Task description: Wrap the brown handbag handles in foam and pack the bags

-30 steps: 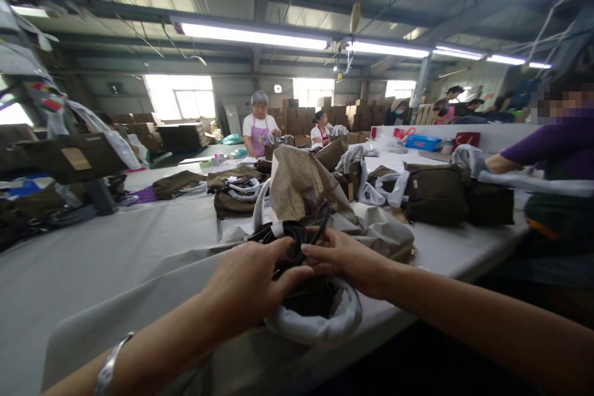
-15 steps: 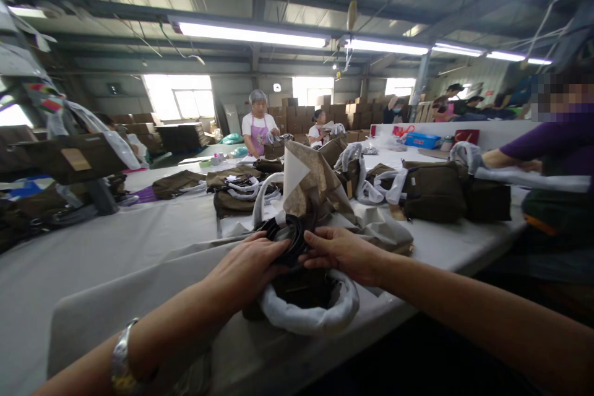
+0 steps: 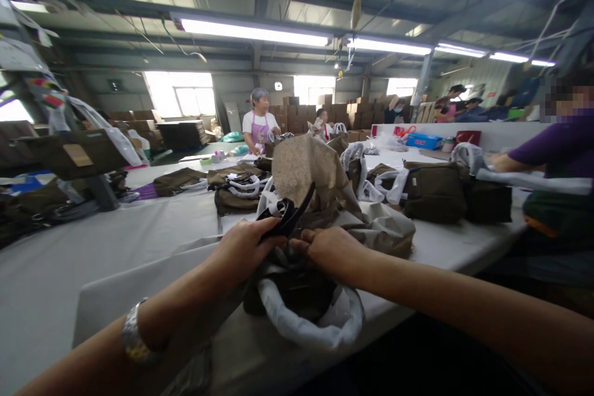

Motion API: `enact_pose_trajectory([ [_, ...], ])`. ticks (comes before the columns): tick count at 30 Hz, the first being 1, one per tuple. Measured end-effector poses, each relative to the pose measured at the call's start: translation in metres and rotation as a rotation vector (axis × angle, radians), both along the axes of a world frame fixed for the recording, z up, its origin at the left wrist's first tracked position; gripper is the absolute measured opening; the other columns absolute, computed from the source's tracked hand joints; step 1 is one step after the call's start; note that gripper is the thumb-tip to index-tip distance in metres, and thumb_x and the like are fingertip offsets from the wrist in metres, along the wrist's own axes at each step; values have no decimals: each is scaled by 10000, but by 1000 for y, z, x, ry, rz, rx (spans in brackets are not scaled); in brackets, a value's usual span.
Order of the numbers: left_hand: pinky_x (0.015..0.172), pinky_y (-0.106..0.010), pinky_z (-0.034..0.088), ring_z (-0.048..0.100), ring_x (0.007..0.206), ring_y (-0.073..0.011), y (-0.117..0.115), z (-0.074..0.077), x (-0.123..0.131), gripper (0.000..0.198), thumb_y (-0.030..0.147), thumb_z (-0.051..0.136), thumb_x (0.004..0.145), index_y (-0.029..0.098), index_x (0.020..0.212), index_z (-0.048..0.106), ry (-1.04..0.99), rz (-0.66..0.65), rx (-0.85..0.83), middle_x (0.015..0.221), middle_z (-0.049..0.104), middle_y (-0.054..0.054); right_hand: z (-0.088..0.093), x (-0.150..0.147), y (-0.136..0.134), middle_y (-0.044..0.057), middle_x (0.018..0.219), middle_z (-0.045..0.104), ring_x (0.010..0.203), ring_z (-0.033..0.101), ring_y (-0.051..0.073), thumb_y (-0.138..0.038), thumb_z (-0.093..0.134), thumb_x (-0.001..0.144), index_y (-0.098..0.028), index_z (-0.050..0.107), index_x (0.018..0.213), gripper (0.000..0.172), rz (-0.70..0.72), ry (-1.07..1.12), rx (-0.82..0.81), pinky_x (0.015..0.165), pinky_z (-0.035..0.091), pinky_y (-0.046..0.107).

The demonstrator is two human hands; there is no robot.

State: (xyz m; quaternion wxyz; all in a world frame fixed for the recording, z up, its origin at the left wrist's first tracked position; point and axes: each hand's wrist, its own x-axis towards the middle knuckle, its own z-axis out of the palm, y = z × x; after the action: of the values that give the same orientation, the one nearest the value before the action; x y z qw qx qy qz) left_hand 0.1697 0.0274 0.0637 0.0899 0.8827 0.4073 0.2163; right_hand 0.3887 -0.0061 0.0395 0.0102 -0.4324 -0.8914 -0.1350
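Note:
A coiled black strap [image 3: 288, 218] with a white wrap on it is gripped in my left hand [image 3: 248, 246], thumb and fingers closed round its lower side. My right hand [image 3: 331, 250] is closed, its fingertips pinching at the beige paper and cloth just right of the coil; what they hold is too small to make out. Below both hands lies an olive bag [image 3: 297, 297], its handle [image 3: 315, 322] wrapped in white and looping toward me. Crumpled beige paper [image 3: 294, 167] stands up behind the hands.
More olive bags [image 3: 434, 192] with white-wrapped handles lie across the white table [image 3: 153, 241]. One bag [image 3: 77, 154] hangs at the left by a post. A person in purple [image 3: 552, 148] works at the right; another in an apron [image 3: 258, 127] stands beyond the table, near a blue box [image 3: 424, 140].
My left hand has tilted the black coil up and lifted it off the bag. My right hand has moved slightly and turned knuckles up. The beige paper behind has shifted to show more of its face.

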Motion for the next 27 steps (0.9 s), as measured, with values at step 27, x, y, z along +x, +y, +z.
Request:
enact_pose_trajectory([
  [27, 660, -205, 477, 658, 721, -161, 6, 5, 8, 198, 169, 614, 887, 191, 1026, 753, 175, -571, -250, 842, 758, -33, -6, 33, -36, 13, 752, 664, 651, 594, 148, -130, 392, 997, -165, 615, 882, 253, 545, 201, 136, 619, 444, 269],
])
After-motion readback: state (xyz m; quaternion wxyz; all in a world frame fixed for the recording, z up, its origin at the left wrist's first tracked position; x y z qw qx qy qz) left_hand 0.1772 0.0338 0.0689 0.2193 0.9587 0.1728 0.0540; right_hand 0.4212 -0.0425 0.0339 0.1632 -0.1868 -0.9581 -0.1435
